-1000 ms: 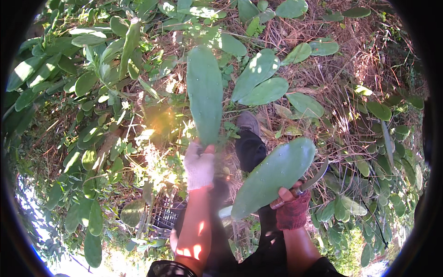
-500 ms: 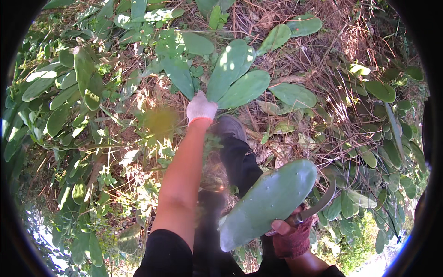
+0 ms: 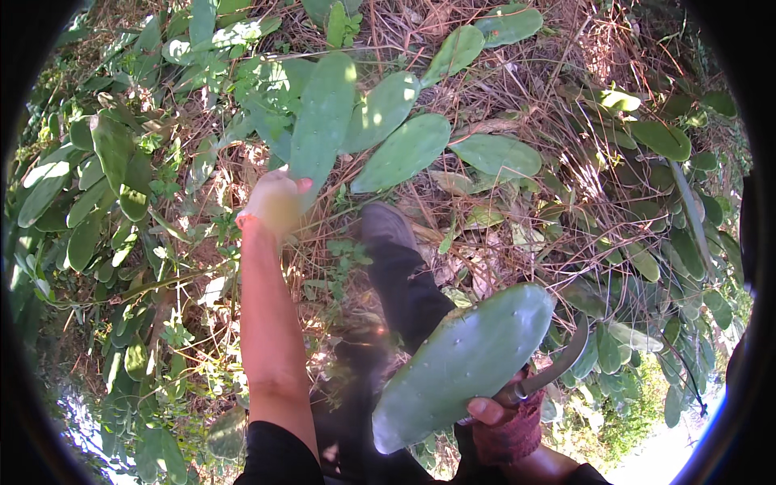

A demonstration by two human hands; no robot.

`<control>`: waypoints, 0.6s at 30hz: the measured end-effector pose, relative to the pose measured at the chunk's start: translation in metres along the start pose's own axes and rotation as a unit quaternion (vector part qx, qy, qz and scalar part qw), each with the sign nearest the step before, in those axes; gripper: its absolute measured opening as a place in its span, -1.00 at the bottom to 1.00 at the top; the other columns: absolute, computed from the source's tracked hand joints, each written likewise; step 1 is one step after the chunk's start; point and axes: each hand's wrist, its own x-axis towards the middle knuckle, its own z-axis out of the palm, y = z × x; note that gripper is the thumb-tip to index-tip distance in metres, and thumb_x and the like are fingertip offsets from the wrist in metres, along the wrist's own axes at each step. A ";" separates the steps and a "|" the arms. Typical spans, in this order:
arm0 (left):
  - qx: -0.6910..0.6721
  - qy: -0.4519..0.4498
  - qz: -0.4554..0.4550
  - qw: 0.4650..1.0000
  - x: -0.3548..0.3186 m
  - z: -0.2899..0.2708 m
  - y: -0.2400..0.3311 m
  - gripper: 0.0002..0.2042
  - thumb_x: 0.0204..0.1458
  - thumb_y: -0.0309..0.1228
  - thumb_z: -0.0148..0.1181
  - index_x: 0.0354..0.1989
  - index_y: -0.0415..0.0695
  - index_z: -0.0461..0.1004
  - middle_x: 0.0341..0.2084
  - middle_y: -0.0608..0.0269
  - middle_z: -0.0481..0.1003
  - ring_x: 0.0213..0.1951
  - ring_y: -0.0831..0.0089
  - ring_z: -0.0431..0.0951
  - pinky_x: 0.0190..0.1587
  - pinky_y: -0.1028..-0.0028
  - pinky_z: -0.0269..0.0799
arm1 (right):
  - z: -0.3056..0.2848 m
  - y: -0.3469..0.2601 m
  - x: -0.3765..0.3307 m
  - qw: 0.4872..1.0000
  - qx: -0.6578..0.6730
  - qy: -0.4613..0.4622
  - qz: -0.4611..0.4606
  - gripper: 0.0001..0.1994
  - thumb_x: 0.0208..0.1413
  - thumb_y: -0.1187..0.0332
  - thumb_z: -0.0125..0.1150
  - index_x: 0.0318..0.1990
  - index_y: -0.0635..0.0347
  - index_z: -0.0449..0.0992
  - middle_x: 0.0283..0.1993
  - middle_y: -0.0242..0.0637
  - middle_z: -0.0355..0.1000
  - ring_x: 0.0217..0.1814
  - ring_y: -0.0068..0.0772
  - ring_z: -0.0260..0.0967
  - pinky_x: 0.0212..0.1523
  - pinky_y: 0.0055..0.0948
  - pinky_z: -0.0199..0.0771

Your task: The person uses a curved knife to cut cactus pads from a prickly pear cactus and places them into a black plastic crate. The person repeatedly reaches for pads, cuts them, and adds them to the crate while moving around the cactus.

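The broad cactus pad (image 3: 465, 368), at lower centre-right, could be dropped or scored if the grip of the right hand (image 3: 508, 427), closed on its edge and a knife handle (image 3: 511, 394) together, were loosened; its long axis is slanted from lower left to upper right. The narrower pad (image 3: 323, 109), farther forward, is pinched at its base by the left hand (image 3: 276, 202) and might be tipped by lopsided weight; it is pointed forward, slightly right. The curved blade (image 3: 563, 362) is pointed up-right.

In the left hand (image 3: 271, 202), a cactus pad (image 3: 326, 109) is left of other pads (image 3: 402, 153) on the ground (image 3: 521, 97) beyond the shoe (image 3: 386, 226). Nearer, in the right hand (image 3: 505, 424), a second pad (image 3: 465, 364) is left of a knife (image 3: 562, 367). Bushes (image 3: 113, 149) line the ground's side edges.
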 end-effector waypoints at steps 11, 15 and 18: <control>0.257 0.195 0.185 0.928 -0.003 0.070 0.023 -0.66 -0.05 -0.30 0.15 -0.14 -0.26 0.51 -0.20 -0.11 0.53 -0.18 -0.01 0.55 -0.09 0.21 0.42 | 0.001 -0.007 -0.001 0.998 -0.034 -0.022 0.051 -0.43 -0.26 0.29 0.37 -0.02 0.32 0.39 -0.14 -0.20 0.46 -0.12 -0.28 0.41 -0.08 -0.29 0.43; 0.327 0.131 0.097 0.931 0.065 0.092 0.019 -0.55 -0.11 -0.24 0.15 -0.07 -0.29 0.45 -0.22 -0.23 0.53 -0.10 -0.07 0.53 -0.02 0.17 0.42 | 0.004 -0.011 0.000 0.997 -0.052 -0.017 0.046 -0.43 -0.26 0.28 0.37 -0.02 0.32 0.38 -0.13 -0.20 0.45 -0.11 -0.28 0.40 -0.07 -0.30 0.42; 0.384 0.086 0.072 0.916 0.098 0.093 0.017 -0.51 -0.12 -0.23 0.15 -0.03 -0.30 0.44 -0.22 -0.23 0.53 -0.10 -0.06 0.54 -0.01 0.20 0.43 | 0.004 -0.012 0.001 0.999 -0.039 0.004 0.033 -0.44 -0.26 0.29 0.37 -0.03 0.33 0.38 -0.12 -0.20 0.44 -0.11 -0.28 0.40 -0.07 -0.30 0.42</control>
